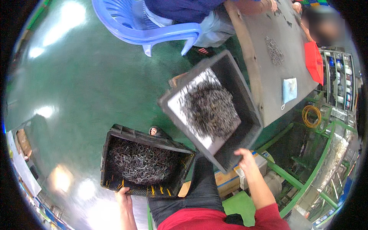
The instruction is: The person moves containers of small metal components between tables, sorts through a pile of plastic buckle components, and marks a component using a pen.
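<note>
My left hand (123, 195) is closed on the near rim of a black plastic crate (111, 153), in front of my legs. A heap of small, curved dark metal pieces (145, 163) lies in it, and yellow marks show along its near wall. To its right, a dark grey plastic bin (245, 111) appears turned at an angle and smeared by motion. Inside are a white sheet (178, 103) and a loose pile of thin dark metal pieces (211, 107). My right hand (245, 159) grips the bin's near corner edge; part of the fingers is hidden.
A person sits on a blue plastic chair (115, 23) at a grey table (264, 84) with metal pieces (274, 51), a blue-and-white face mask (289, 90) and a red container (314, 61). Another person is beyond it. Green metal framing (285, 172) stands at right.
</note>
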Motion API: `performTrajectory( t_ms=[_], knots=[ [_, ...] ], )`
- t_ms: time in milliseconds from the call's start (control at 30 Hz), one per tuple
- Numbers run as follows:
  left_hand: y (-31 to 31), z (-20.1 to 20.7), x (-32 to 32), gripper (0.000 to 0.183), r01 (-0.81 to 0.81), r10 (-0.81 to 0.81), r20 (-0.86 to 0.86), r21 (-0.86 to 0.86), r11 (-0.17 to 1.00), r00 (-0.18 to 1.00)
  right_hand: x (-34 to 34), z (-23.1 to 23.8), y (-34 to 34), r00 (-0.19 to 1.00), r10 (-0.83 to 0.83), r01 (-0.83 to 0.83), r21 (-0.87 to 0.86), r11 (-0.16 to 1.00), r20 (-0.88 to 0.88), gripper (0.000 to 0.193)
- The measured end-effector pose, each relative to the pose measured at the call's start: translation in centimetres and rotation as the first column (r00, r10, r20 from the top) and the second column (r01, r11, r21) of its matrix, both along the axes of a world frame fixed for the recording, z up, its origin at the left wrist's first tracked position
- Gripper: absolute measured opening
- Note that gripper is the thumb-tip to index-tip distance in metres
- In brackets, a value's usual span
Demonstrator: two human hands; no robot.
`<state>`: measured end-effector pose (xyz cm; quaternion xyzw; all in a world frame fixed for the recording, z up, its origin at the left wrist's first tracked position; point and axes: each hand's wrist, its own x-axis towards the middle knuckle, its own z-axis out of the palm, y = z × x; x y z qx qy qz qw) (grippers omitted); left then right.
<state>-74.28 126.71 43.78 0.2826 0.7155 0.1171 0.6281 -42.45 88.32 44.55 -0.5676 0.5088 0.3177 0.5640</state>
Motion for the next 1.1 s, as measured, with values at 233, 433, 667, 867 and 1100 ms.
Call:
performTrajectory(
  t_ms=[233,433,667,867,1100],
  knots=[
    [1.2,-0.5,9.4,0.044,0.092,-0.091,0.117,-0.01,0.996,0.989,-6.6,12.6,-4.2,0.992,-0.108,0.114,-0.091,0.989,0.068,0.022],
    [0.0,-3.6,22.7,0.035,0.385,-0.356,0.3,-0.044,0.922,0.885,-9.3,17.2,-9.1,0.946,-0.298,0.313,-0.127,0.941,0.123,0.025],
    [-2.3,-14.7,35.7,0.047,0.532,-0.463,0.36,-0.119,0.838,0.81,-11.5,14.9,-11.8,0.787,-0.528,0.573,-0.06,0.818,0.319,0.022],
    [-4.9,-16.9,44.3,0.047,0.722,-0.699,0.228,-0.031,0.691,0.678,-11.7,13.9,-12.2,0.733,-0.602,0.633,0.005,0.774,0.318,0.026],
    [-3.3,-19.9,43.6,0.044,0.798,-0.782,0.168,-0.06,0.6,0.6,-9.0,13.9,-12.3,0.8,-0.548,0.561,0.019,0.827,0.244,0.035]
  ],
)
